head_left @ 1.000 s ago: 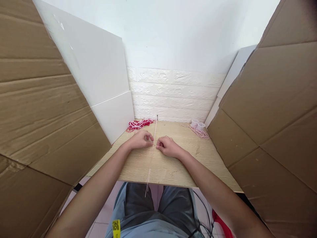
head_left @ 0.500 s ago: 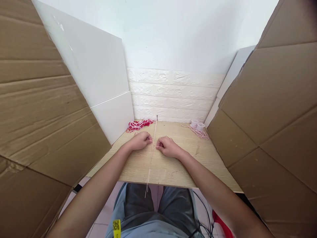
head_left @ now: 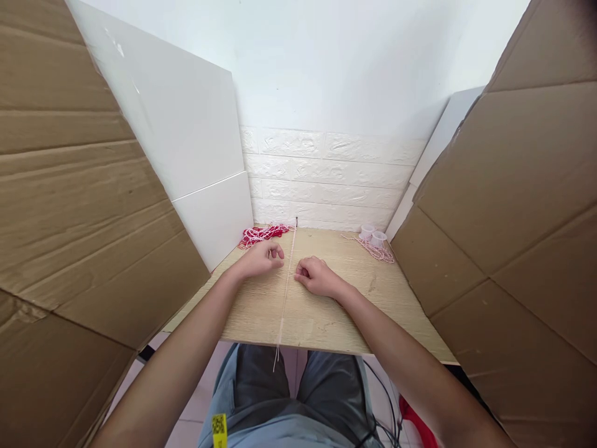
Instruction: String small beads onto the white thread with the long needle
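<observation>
A thin, pale pink string [head_left: 288,274] runs taut from a small dark nail [head_left: 296,221] at the back of the wooden table, with its loose ends hanging over the front edge. To its left, my left hand [head_left: 262,258] is held with thumb and fingers apart, nothing visible between them. My right hand [head_left: 317,275] is close on the string's other side, fingertips pinched together. Whatever is in that pinch is too small to make out. A bit of thin strand shows beside my right wrist.
Behind my left hand lies a tangle of red and white cords [head_left: 263,235]. At the back right, small translucent cups [head_left: 379,239] stand by a pink-white cord bundle [head_left: 373,251]. Cardboard panels [head_left: 513,249] flank the wooden table [head_left: 382,305] on both sides; a white brick-patterned wall [head_left: 326,177] rises behind.
My left hand has opened from a pinch and moved slightly left and away from the string. The right hand has stayed in place, still pinched.
</observation>
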Tool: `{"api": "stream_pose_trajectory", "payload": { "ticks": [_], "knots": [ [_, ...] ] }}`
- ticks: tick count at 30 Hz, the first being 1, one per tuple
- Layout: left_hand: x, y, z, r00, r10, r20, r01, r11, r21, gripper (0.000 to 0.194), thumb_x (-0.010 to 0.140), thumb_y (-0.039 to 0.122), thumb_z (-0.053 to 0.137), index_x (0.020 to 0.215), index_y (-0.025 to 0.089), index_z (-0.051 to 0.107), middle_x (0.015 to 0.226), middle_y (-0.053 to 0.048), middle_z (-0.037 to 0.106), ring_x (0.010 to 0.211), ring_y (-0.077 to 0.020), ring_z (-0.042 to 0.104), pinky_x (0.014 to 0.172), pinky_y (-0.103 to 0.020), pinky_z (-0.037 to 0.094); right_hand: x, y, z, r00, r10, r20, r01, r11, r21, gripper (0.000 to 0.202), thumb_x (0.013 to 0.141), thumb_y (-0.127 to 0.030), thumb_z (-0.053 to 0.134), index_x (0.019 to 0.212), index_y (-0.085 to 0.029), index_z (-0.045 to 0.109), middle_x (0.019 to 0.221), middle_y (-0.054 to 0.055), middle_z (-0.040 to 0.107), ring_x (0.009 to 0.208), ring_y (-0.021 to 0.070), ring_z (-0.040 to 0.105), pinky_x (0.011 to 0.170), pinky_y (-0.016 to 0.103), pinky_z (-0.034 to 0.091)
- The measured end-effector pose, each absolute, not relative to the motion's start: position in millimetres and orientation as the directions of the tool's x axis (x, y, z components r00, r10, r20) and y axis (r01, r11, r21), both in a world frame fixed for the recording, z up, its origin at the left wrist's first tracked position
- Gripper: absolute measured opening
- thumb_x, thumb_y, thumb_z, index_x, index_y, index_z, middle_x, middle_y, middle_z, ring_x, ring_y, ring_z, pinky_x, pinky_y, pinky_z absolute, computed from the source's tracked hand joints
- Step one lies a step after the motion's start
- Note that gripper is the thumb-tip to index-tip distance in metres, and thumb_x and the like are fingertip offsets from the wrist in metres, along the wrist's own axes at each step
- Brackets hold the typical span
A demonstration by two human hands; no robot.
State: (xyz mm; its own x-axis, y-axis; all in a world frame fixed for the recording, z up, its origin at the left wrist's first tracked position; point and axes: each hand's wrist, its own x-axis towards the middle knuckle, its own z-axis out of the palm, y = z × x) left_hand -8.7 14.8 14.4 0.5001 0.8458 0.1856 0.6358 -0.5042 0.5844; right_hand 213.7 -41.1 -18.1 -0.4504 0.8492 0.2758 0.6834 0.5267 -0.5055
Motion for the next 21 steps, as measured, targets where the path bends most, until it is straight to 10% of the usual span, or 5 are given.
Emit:
{"api": "stream_pose_trajectory", "payload": {
  "ticks": [10,21],
  "knots": [
    [-10.5,18.5,9.2,0.628,0.778,0.034,0.664,-0.558,0.498,0.02,0.074,0.038,0.063,0.078,0.021,0.071,0.083,-0.003,0.064,0.074,-0.0179,0.058,0.065,-0.028,0.043,213.4,-41.7,-17.3,-0.45,0.849,0.278,0.681,0.527,-0.509,0.007,0.086,-0.022,0.064,0.081,-0.018,0.061,0.079,0.002,0.063,0.077,0.0142,0.049,0.07,0.027,0.031],
    [-11.5,20.5,7.9,0.4,0.89,0.22,0.748,-0.456,0.482,0.019,0.088,0.037,0.047,0.086,0.022,0.057,0.085,-0.004,0.065,0.078,-0.0202,0.057,0.071,-0.031,0.041,213.9,-39.2,-20.8,-0.456,0.845,0.278,0.69,0.533,-0.489,0.007,0.086,-0.021,0.064,0.082,-0.017,0.06,0.08,0.002,0.062,0.079,0.0151,0.049,0.074,0.028,0.032]
  ]
}}
